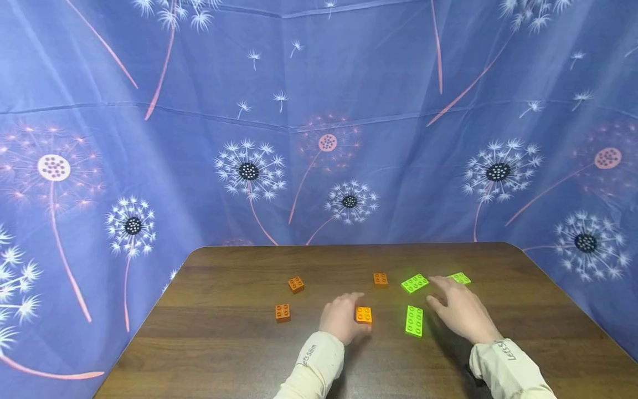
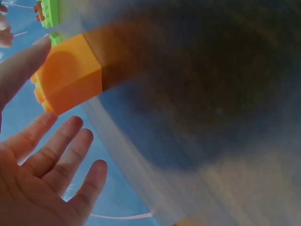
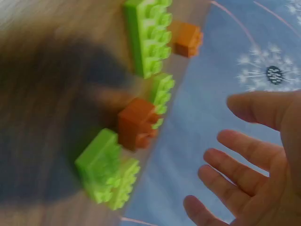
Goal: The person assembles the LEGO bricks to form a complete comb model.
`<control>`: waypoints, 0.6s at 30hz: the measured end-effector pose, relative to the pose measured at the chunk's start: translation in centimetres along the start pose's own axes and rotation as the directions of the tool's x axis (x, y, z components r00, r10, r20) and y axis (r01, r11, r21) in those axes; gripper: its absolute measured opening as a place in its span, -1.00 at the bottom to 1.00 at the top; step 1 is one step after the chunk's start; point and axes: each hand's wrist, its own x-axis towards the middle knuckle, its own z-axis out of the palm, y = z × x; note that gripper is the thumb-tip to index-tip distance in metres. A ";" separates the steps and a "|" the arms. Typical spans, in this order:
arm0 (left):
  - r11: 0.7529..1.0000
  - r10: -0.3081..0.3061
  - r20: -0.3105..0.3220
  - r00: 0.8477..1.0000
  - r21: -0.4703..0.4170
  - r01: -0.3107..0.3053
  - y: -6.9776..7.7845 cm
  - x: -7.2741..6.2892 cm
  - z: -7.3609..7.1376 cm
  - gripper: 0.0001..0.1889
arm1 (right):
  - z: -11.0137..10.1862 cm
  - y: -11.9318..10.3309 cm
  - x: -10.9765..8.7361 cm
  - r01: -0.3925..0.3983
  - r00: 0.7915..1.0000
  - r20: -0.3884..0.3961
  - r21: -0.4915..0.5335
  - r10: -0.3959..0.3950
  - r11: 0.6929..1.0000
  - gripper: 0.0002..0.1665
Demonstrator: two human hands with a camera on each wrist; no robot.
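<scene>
1. While the left hand (image 1: 341, 318) stands around the bright orange brick (image 1: 364, 315) at the counter (image 1: 224, 354), its grip is narrowed to roughly that brick's width, thumb and forefinger at either side; I cannot tell whether they press on it.
2. Over the other side, the right hand (image 1: 461, 310) has its fingers spread wide and holds nothing; the slanted green brick (image 1: 415, 284) is just beside them, the far-right green brick (image 1: 461, 278) partly behind.
3. From the right wrist, a darker orange brick (image 3: 134, 125) and a squat green brick (image 3: 99, 162) also show.
4. Well apart on the counter lie the near-left orange brick (image 1: 282, 313), far-left orange brick (image 1: 296, 285), middle orange brick (image 1: 380, 280) and near green brick (image 1: 413, 321).
5. Progress looks early, I judge: no stack shows, and the bricks in plain sight are single and loose. Orange is mostly left, green right; only the bright orange one seems in work.
</scene>
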 end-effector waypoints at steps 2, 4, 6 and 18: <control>1.000 -0.015 -0.010 1.000 0.009 0.015 0.1 0.0 0.2 -0.29 | 0.2 0.5 0.0 0.001 1.000 0.022 -0.025 -0.001 1.000 -0.44; 1.000 -0.023 -0.021 1.000 0.003 0.024 0.1 0.0 0.4 -0.35 | 0.5 1.1 0.0 -0.004 0.999 0.038 -0.049 0.005 0.999 -0.43; 1.000 -0.025 -0.029 0.999 -0.004 0.025 0.2 0.1 0.7 -0.42 | 0.7 1.7 0.1 -0.015 0.999 0.050 -0.080 0.019 0.997 -0.43; 0.996 -0.017 -0.017 1.000 -0.091 0.015 0.0 -0.1 1.4 -0.57 | 2.0 2.9 0.8 0.010 0.999 0.049 -0.182 -0.001 0.983 -0.57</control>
